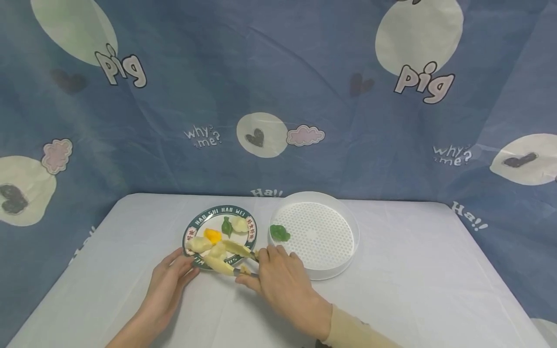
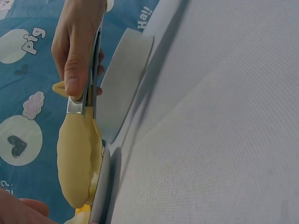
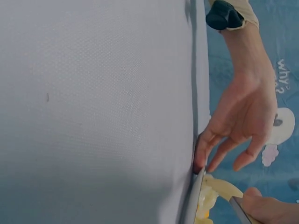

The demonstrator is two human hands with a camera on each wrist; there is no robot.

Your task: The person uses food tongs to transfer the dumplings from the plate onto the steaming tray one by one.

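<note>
Tongs (image 1: 232, 258): yellow-tipped, metal-armed, gripped in right hand (image 1: 278, 275), tips over near side of plate (image 1: 251, 231). Plate on table (image 1: 413, 270), holding pale dumplings (image 1: 217, 250), one orange, one green. Left hand (image 1: 169, 280) laid against plate's near-left rim, fingers straight, grasping nothing. White perforated tray (image 1: 319, 234) just right of plate, one green dumpling (image 1: 280, 233) at its left edge.

Left wrist view: right hand (image 2: 77, 46) pinching metal arms of tongs (image 2: 79, 144), thumb on top; yellow tips above plate (image 2: 100, 196) edge; tray (image 2: 121, 84) wall just beyond.

Right wrist view: left hand (image 3: 240, 116) extended, fingertips touching plate (image 3: 194, 196) rim; right hand (image 3: 268, 207) clenched on tongs (image 3: 229, 191) at lower right.
</note>
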